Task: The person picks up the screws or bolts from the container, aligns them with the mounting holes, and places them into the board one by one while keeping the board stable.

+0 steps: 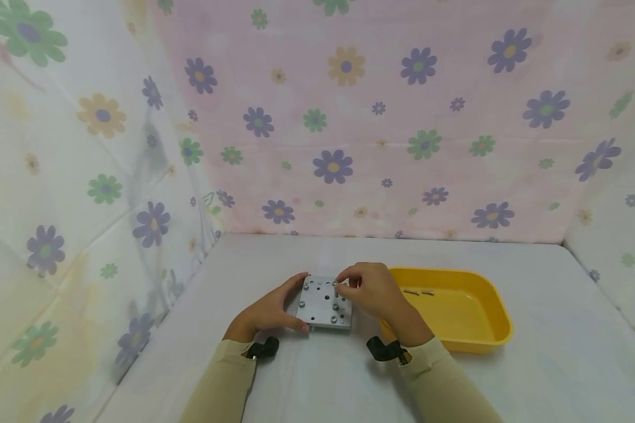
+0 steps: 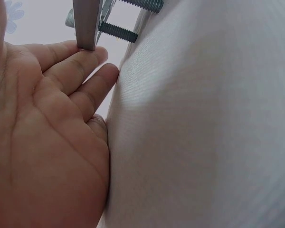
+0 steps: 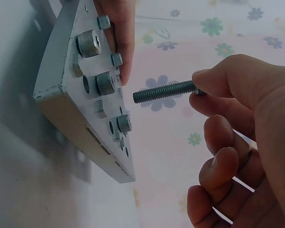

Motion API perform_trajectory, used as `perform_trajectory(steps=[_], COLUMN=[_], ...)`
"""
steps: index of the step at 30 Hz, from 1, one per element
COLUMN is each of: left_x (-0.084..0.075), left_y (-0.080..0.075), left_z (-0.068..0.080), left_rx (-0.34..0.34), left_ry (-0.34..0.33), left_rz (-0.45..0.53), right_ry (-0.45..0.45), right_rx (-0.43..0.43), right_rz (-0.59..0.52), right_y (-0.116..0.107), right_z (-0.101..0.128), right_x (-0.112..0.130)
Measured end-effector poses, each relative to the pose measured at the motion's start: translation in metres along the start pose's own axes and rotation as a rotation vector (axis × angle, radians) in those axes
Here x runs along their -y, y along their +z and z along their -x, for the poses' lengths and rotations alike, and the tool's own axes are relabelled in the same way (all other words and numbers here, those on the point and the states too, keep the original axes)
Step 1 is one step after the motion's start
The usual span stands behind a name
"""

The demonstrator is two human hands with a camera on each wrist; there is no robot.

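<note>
My left hand [image 1: 268,310] holds the metal plate [image 1: 325,302] by its left edge, thumb at the near corner and fingers along the far side; in the left wrist view the fingers [image 2: 80,64] lie nearly straight, with a plate [image 2: 88,21] corner resting on a fingertip. The plate sits on the white tabletop [image 1: 323,376] in the middle of the work area, between my two hands and just left of the yellow tray [image 1: 494,320]. It carries several knurled-head screws already seated in its holes; the right wrist view shows the screw heads [image 3: 90,43] standing proud of the plate [image 3: 71,102] face, with some holes open. From the left wrist camera, threaded screw shanks [image 2: 118,32] stick out of the plate's underside. My right hand [image 1: 367,289] hovers at the plate's right far corner, fingers curled. Thumb and forefinger pinch the head end of a loose threaded screw [image 3: 166,91], whose tip points toward the plate face, close to it but not touching; the other fingers [image 3: 223,164] curl loosely into the palm. I cannot tell which hole the tip lines up with. Two more loose screws [image 1: 419,292] lie in the tray near its far left side.
</note>
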State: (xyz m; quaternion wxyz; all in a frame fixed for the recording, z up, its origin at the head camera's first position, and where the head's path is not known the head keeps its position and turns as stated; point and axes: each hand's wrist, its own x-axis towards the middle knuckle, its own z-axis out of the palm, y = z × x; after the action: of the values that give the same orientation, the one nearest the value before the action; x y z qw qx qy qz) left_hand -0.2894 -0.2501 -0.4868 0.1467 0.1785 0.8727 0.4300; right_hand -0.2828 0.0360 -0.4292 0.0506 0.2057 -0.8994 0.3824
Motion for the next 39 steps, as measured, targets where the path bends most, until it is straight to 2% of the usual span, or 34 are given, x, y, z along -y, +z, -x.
perform_trajectory(steps=[15, 23, 35, 39], left_x=[-0.003, -0.006, -0.007, -0.006], left_y=[-0.001, -0.002, -0.001, 0.000], left_z=[0.001, 0.002, 0.000, 0.001], left_rx=[0.005, 0.004, 0.001, 0.001], left_ry=[0.000, -0.007, -0.008, -0.016], left_rz=[-0.006, -0.022, 0.001, -0.003], right_ry=[0.036, 0.047, 0.083, 0.086], right_rx=[0.027, 0.044, 0.004, 0.017], right_rz=[0.007, 0.015, 0.054, 0.043], right_y=[0.004, 0.013, 0.018, 0.019], right_z=[0.001, -0.002, -0.002, -0.002], right_x=[0.003, 0.007, 0.005, 0.004])
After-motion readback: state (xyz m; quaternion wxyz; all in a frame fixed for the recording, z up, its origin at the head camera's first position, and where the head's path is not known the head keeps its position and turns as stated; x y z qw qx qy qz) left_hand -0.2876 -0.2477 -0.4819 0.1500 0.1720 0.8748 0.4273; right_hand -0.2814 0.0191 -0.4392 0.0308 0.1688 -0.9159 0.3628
